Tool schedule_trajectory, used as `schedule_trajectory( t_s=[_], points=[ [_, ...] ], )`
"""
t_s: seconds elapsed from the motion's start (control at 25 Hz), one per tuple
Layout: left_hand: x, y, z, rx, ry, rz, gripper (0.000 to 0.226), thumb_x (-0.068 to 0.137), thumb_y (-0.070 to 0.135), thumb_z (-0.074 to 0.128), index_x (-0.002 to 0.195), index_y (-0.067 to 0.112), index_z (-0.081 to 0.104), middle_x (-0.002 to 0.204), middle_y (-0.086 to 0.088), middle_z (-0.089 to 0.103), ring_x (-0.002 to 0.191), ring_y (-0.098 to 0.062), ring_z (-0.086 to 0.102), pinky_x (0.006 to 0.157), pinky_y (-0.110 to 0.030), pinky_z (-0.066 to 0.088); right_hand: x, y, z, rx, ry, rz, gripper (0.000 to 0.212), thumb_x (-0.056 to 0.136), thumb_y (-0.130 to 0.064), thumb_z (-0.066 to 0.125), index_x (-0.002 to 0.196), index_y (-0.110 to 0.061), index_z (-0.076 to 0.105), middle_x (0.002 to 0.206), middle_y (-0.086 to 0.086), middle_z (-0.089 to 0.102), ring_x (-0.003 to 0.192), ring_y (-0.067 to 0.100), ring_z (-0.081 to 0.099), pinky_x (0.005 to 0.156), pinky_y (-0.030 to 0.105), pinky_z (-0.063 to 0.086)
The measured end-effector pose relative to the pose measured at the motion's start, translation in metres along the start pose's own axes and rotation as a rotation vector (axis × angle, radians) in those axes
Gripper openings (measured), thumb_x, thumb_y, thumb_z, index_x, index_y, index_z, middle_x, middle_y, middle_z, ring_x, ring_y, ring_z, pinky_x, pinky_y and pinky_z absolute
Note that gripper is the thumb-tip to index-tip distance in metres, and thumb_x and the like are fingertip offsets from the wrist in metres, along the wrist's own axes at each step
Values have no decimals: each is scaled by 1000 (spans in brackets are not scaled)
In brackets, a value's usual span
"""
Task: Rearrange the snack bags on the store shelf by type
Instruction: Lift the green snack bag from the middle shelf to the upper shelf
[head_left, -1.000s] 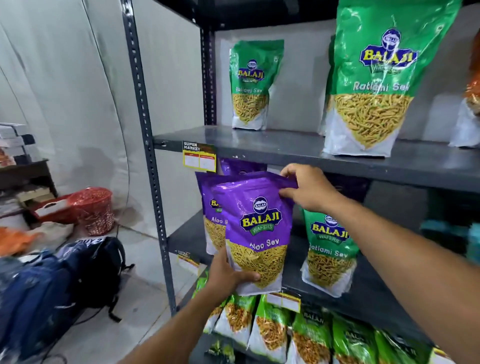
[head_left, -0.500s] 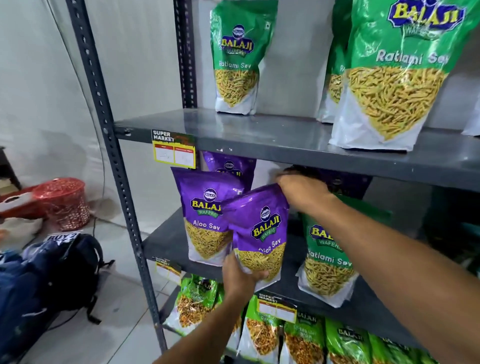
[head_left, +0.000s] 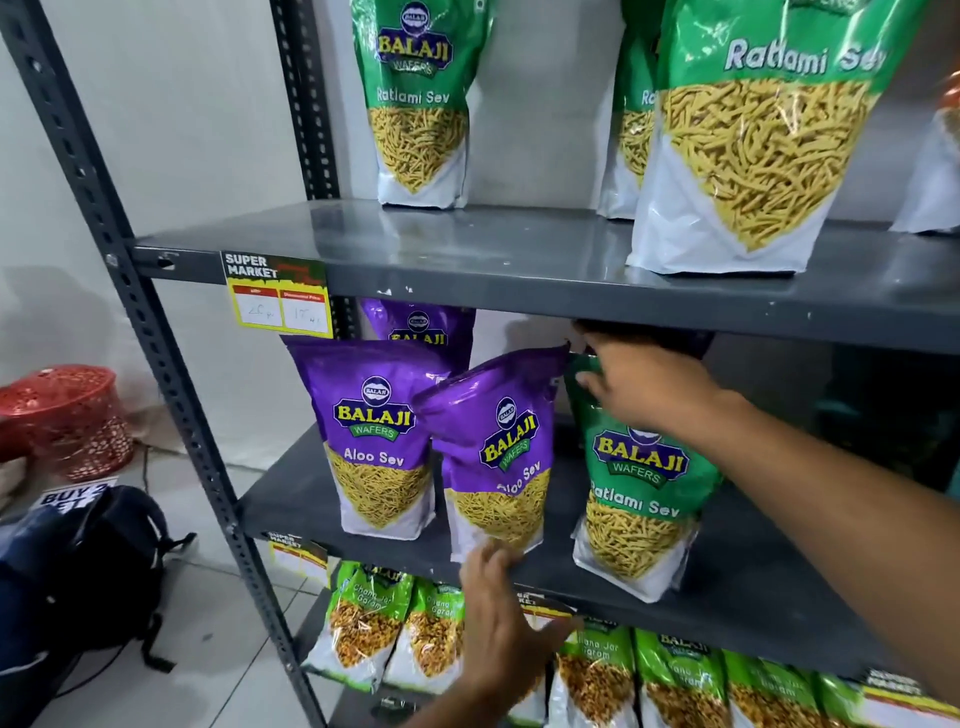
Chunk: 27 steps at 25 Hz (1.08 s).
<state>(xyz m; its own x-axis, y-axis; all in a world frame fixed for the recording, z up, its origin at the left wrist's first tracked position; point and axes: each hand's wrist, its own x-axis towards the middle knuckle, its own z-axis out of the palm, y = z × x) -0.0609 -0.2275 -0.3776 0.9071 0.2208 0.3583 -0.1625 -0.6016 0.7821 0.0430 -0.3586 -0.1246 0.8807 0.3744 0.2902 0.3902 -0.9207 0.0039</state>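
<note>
My left hand (head_left: 501, 618) sits low at the front edge of the middle shelf (head_left: 727, 587), fingers spread and loose, fingertips just touching the bottom of the tilted Aloo Sev bag (head_left: 498, 462). That purple bag stands on the shelf right above this hand, leaning to the left against a second Aloo Sev bag (head_left: 376, 441), which stands upright just left of it. A third purple bag (head_left: 421, 325) peeks out behind them.

My right hand (head_left: 644, 384) is up under the top shelf (head_left: 519, 260), fingers curled over the top of the green Ratlami Sev bag (head_left: 639, 493); whether it actually pinches the bag I can't tell. That green bag stands below this hand, just right of the tilted purple one.

Above my right hand, more Ratlami Sev bags (head_left: 753, 145) stand on the top shelf. Below my left hand, Chana Jor Garam bags (head_left: 363, 623) fill the bottom shelf.
</note>
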Motion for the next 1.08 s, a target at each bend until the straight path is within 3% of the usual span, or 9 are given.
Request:
schedule_trajectory(
  t_s=[0.12, 0.2, 0.32, 0.4, 0.48, 0.6, 0.8, 0.96, 1.08],
  points=[
    [16, 16, 17, -53, -373, -72, 114, 56, 38, 88, 144, 24, 17, 150, 0, 31, 139, -19, 31, 113, -26, 29, -33, 37, -8, -165, 50, 67, 60, 86, -50, 50, 139, -33, 29, 134, 8, 55, 119, 31, 54, 91, 44, 50],
    [39, 31, 27, -65, -475, -149, 131, 55, 29, 91, 150, 11, 4, 160, -6, 16, 147, -21, 17, 116, -27, 22, -49, 58, -9, -128, 105, 147, 61, 80, -53, 58, 135, -36, 38, 129, 4, 60, 115, 28, 58, 90, 40, 49],
    [66, 43, 41, -40, -546, -186, 136, 56, 19, 92, 150, 6, -4, 158, -12, 21, 144, -26, 22, 110, -29, 28, -60, 85, 16, 492, 214, 296, 62, 64, -42, 79, 121, -25, 60, 114, 3, 70, 102, 18, 66, 92, 31, 51],
    [76, 44, 50, -37, -579, -208, 125, 61, 9, 88, 150, 6, 0, 151, -13, 37, 136, -28, 38, 95, -23, 40, -63, 90, 39, 916, 210, 352, 53, 64, -23, 83, 112, -12, 64, 109, 8, 71, 81, 4, 68, 77, 20, 56],
    [78, 43, 56, -55, -581, -208, 101, 66, -1, 82, 145, 10, 20, 140, -12, 52, 123, -28, 52, 81, -20, 43, -65, 88, 62, 1165, 174, 440, 32, 71, -7, 77, 102, -8, 67, 108, 14, 70, 66, -5, 67, 64, 14, 55],
    [76, 36, 61, -96, -512, -197, 73, 65, 3, 81, 129, 12, 46, 123, -9, 65, 112, -26, 61, 83, -23, 44, -65, 90, 82, 1304, 239, 533, 20, 76, -8, 72, 95, -15, 68, 109, 14, 70, 68, 0, 69, 69, 26, 57],
    [54, 38, 51, -196, -509, -92, 72, 56, 16, 88, 121, 28, 57, 114, 12, 67, 104, -10, 63, 93, -29, 51, -78, 100, 71, 1339, 342, 582, 16, 80, -5, 69, 92, -14, 67, 97, 6, 69, 64, -2, 69, 70, 29, 57],
    [10, 53, 33, -375, -478, -119, 66, 56, 19, 89, 115, 29, 63, 112, 5, 74, 104, -14, 70, 92, -44, 56, -102, 98, 48, 1362, 390, 663, 14, 79, -8, 70, 75, -19, 64, 88, 1, 70, 61, 1, 67, 80, 37, 54],
    [-30, 72, 11, -511, -401, -162, 52, 64, 5, 86, 103, 31, 64, 97, 20, 77, 93, -2, 71, 79, -23, 57, -123, 86, 27, 1388, 422, 694, 14, 80, -11, 70, 75, -20, 61, 101, 8, 71, 70, 5, 63, 73, 29, 52]
  ],
)
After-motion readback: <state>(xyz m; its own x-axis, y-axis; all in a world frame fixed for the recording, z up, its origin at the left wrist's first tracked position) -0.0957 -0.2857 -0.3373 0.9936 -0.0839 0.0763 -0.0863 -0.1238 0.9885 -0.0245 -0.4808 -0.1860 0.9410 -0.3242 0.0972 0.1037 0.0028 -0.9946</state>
